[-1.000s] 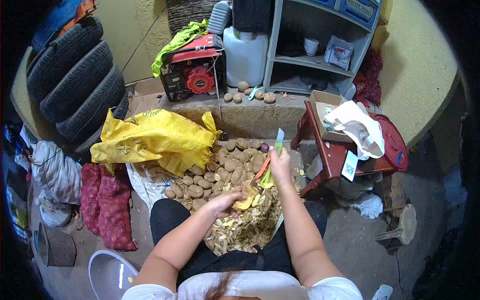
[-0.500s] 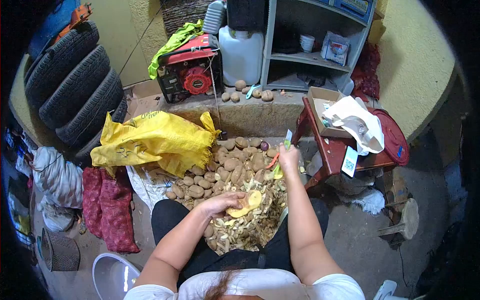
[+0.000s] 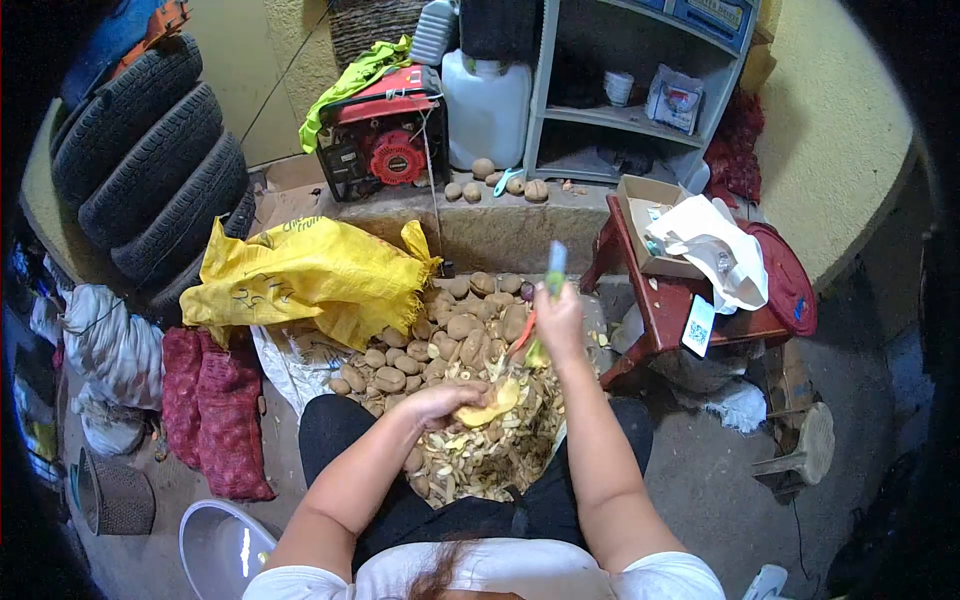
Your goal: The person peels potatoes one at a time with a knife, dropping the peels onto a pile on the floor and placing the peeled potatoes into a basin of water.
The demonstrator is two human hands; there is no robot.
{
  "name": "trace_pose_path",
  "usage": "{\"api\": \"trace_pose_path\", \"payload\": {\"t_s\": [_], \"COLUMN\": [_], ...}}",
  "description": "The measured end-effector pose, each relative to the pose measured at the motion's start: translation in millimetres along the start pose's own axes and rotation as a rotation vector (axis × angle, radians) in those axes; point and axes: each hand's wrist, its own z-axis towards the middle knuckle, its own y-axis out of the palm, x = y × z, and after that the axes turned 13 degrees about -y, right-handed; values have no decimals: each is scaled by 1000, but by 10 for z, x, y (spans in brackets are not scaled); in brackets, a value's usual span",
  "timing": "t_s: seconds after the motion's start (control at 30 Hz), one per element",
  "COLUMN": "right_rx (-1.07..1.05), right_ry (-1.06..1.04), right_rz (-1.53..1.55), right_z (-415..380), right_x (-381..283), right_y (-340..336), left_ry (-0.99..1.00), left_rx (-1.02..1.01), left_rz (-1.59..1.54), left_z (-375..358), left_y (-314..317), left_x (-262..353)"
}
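My left hand (image 3: 445, 404) grips a partly peeled yellow potato (image 3: 491, 402) above a heap of peelings (image 3: 485, 463). To its right and farther forward, my right hand (image 3: 559, 318) is closed around a tool with a green and pale blue end (image 3: 556, 268) that sticks up past the fist. An orange-red strip (image 3: 522, 333) shows beside that hand, with a yellow-green piece below it; how they join the tool is unclear. Unpeeled brown potatoes (image 3: 390, 379) lie beyond my left hand, and a purple onion (image 3: 528, 291) sits at the pile's far edge.
A yellow sack (image 3: 300, 275) lies left of the potatoes. On the right stands a red table (image 3: 650, 300) with a phone (image 3: 698, 325) and a box (image 3: 640, 215). Red mesh bags (image 3: 225, 430) and a basin (image 3: 215, 550) are at left. A generator (image 3: 385, 135) stands behind.
My right hand has moved left, toward my left hand, with the tool. My left hand and the potato have shifted slightly, and the potato is tilted differently.
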Motion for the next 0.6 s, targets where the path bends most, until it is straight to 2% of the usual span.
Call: {"api": "trace_pose_path", "payload": {"t_s": [0.03, 0.07, 0.13, 0.17, 0.23, 0.27, 0.4, 0.47, 0.6], "right_rx": [60, 96, 150, 148, 30, -2, -33, -118, -28], "right_ry": [-24, 67, 55, 53, 114, 115, 37, -92, 14], "right_rz": [-82, -43, 47, 46, 155, 109, 233, 101, 100], "right_z": [62, 111, 136, 122, 48, 15, -95, -118, -37], "right_x": [31, 47, 152, 188, 164, 154, -172, -239, 53], "right_y": [-79, -145, -152, -132, -69, -27, 32, 9, 78], "left_ry": [36, 35, -39, -46, -31, -19, 11, 36, 28], "left_rx": [-91, -90, -122, -32, -92, -150, -138, -80, -87], "left_rz": [53, 58, -63, -87, -138, -184, -108, -104, -64], "left_z": [74, 117, 45, 1, 36, 50, 149, 142, 138], "left_y": [-70, -130, -104, -79, -110, -119, -87, -9, -56], "left_x": [-40, -72, -24, 10, 32, 33, 1, -10, 20]}}
